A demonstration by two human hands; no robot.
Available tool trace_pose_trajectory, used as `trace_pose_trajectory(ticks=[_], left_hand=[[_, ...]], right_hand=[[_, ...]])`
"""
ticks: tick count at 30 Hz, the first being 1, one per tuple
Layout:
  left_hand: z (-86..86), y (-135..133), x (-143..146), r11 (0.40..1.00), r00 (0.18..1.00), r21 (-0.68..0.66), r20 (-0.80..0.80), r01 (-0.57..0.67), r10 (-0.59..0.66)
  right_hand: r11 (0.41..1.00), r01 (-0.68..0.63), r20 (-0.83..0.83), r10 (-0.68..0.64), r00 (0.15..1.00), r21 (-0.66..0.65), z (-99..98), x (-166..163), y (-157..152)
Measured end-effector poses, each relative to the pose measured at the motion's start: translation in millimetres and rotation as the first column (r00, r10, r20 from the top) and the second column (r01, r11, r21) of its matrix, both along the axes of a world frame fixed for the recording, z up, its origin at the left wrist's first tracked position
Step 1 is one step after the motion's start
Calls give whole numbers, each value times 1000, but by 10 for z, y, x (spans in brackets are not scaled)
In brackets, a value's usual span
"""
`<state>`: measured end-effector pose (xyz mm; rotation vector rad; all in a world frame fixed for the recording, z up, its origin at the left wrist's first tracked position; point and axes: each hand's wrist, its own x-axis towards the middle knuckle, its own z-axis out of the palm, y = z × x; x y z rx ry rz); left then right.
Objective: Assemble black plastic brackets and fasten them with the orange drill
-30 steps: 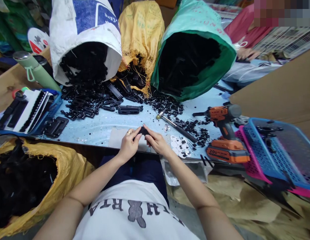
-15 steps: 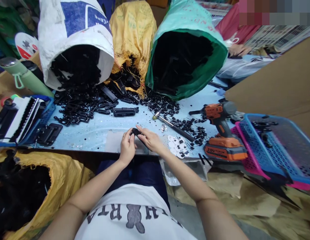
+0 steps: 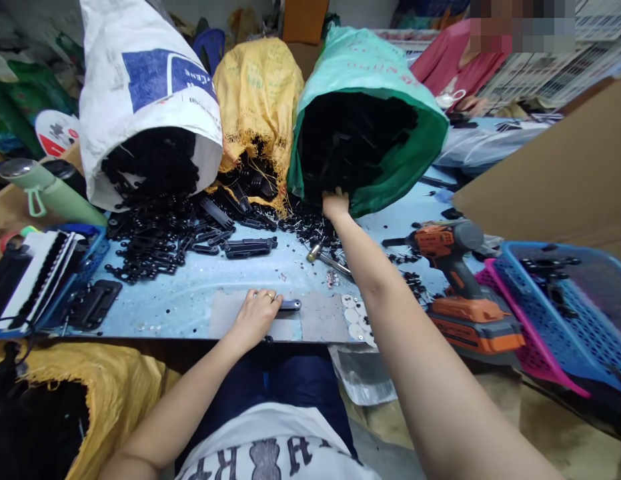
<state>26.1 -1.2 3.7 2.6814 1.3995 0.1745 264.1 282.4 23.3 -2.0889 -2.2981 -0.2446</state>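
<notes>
My left hand (image 3: 257,312) rests on a grey pad (image 3: 320,320) at the near edge of the light blue table (image 3: 190,293). Its fingers are curled and pin a small dark part (image 3: 291,305) that sticks out to the right. My right arm is stretched far forward. My right hand (image 3: 335,203) is at the mouth of the green sack (image 3: 375,73), among small black parts (image 3: 310,223) spilling from it; its fingers are hidden there.
A white sack (image 3: 140,73) and a yellow sack (image 3: 260,87) spill black plastic pieces (image 3: 160,233) at the back left. An orange cordless drill (image 3: 455,273) and blue basket (image 3: 565,300) stand right. White discs (image 3: 355,317) lie near the pad. A person in pink (image 3: 450,60) sits far right.
My right hand let go of the small part and reached forward to the green sack's mouth. My left hand lowered the part onto the grey pad. The camera tilted up.
</notes>
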Motion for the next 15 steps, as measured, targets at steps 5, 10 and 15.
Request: trace_pose_trajectory(ticks=[5,10,15], left_hand=[[-30,-149,-174,998,998,-6,-20,-64,64],[-92,-159,-221,994,994,-66,60,-93,97],[-157,-111,-141,997,995,-74,97,-1,9]], right_hand=[[993,-110,23,109,994,33,122,43,-240],[811,-577,-84,584,807,94,48,21,-1306],[560,-817,-187,796,576,-134,-243,18,-2368]])
